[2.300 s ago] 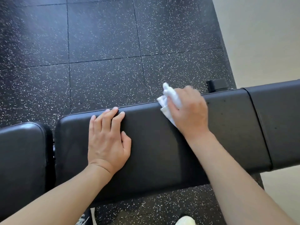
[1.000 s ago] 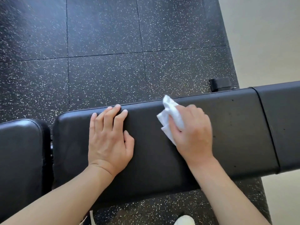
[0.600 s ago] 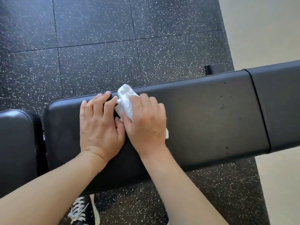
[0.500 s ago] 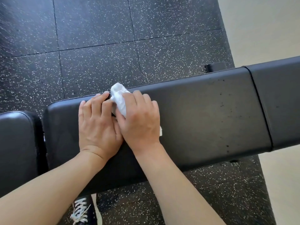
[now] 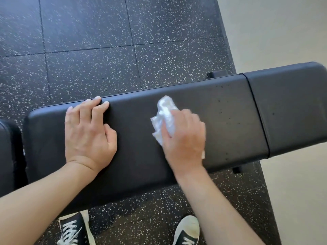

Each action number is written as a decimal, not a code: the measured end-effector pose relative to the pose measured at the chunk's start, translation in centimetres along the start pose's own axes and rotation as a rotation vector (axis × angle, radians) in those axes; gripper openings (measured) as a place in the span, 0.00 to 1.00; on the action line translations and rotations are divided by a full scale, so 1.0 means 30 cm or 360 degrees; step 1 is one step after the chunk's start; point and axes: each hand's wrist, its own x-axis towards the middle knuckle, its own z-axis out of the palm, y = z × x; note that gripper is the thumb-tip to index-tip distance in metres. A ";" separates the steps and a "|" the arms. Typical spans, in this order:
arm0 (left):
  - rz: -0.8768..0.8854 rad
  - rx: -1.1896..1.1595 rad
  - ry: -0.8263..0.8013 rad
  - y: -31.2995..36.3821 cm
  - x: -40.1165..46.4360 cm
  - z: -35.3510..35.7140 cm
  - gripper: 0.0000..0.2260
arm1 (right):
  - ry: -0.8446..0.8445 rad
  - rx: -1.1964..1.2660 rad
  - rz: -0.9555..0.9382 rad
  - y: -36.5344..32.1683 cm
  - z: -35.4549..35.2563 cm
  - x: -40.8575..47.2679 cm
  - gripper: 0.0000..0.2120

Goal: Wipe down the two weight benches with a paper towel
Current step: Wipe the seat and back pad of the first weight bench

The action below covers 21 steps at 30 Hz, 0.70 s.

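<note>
A long black padded weight bench (image 5: 228,119) runs across the view from lower left to upper right. My right hand (image 5: 184,137) presses a crumpled white paper towel (image 5: 165,115) onto the middle of the pad, its fingers closed over the towel. My left hand (image 5: 88,131) lies flat on the left part of the same pad, fingers spread, fingertips at the far edge. A seam separates the bench's darker end section (image 5: 290,106) at right. Another black pad (image 5: 8,156) shows at the left edge; I cannot tell if it belongs to a second bench.
Black speckled rubber floor tiles (image 5: 106,59) surround the bench. A pale floor strip (image 5: 283,32) lies to the right. Two black-and-white sneakers (image 5: 76,228) (image 5: 187,232) stand on the floor at the near side. A black bench foot (image 5: 216,75) pokes out behind the pad.
My right hand slid the paper towel left until it touched my left hand, then back right to the pad's middle. The left hand stayed planted. The view tilted down, showing the shoes.
</note>
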 end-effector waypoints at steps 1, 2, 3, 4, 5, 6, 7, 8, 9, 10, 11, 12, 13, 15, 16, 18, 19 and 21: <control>0.0003 -0.0002 0.0003 -0.002 -0.001 0.003 0.25 | -0.0014 0.0019 -0.0046 -0.072 0.024 0.003 0.11; 0.0004 -0.0001 0.0002 -0.004 -0.002 0.005 0.25 | -0.0026 0.0037 -0.0086 -0.143 0.047 0.007 0.11; 0.0001 -0.0002 0.0002 -0.004 -0.002 0.005 0.25 | -0.0035 0.0046 -0.0109 -0.206 0.066 0.013 0.10; -0.0004 -0.0011 0.0001 -0.002 -0.002 0.005 0.25 | -0.0046 0.0050 -0.0118 -0.255 0.079 0.020 0.10; -0.0006 -0.0018 -0.0002 0.002 -0.002 0.004 0.25 | -0.0055 0.0056 -0.0116 -0.286 0.087 0.026 0.09; -0.0005 -0.0019 -0.0002 0.005 -0.003 0.004 0.25 | -0.0060 0.0075 -0.0113 -0.301 0.091 0.032 0.09; -0.0004 -0.0014 0.0001 0.007 -0.004 0.004 0.25 | -0.0066 0.0099 -0.0122 -0.298 0.089 0.033 0.10; -0.0002 -0.0010 0.0002 0.006 -0.005 0.004 0.24 | -0.0074 0.0121 -0.0155 -0.284 0.082 0.028 0.10; 0.0001 -0.0008 -0.0001 0.004 -0.006 0.003 0.24 | -0.0078 0.0133 -0.0213 -0.256 0.072 0.016 0.10; 0.0004 -0.0010 -0.0005 0.003 -0.006 0.003 0.24 | -0.0070 0.0128 -0.0280 -0.217 0.056 -0.002 0.09; 0.0000 -0.0011 -0.0004 0.002 -0.005 0.001 0.24 | -0.0055 0.0112 -0.0332 -0.163 0.034 -0.019 0.10; -0.0009 -0.0014 0.0005 0.003 -0.005 -0.001 0.24 | -0.0036 0.0100 -0.0346 -0.095 0.012 -0.034 0.11; -0.0017 -0.0017 0.0016 0.003 -0.005 -0.003 0.24 | -0.0019 0.0091 -0.0319 -0.015 -0.012 -0.046 0.11; -0.0019 -0.0023 0.0020 0.005 -0.007 -0.008 0.24 | 0.0012 0.0091 -0.0150 0.147 -0.073 -0.058 0.13; -0.0018 -0.0027 0.0019 0.006 -0.007 -0.010 0.24 | 0.0018 0.0100 -0.0032 0.211 -0.098 -0.058 0.14; -0.0014 -0.0049 0.0014 0.003 -0.006 -0.011 0.23 | 0.0003 0.0092 0.0184 0.271 -0.121 -0.057 0.13; -0.0013 -0.0067 0.0011 0.001 -0.005 -0.010 0.23 | 0.0013 0.0058 0.0282 0.269 -0.118 -0.058 0.13; -0.0028 -0.0092 0.0000 -0.004 -0.005 -0.009 0.23 | 0.0070 -0.0007 0.0511 0.218 -0.098 -0.063 0.12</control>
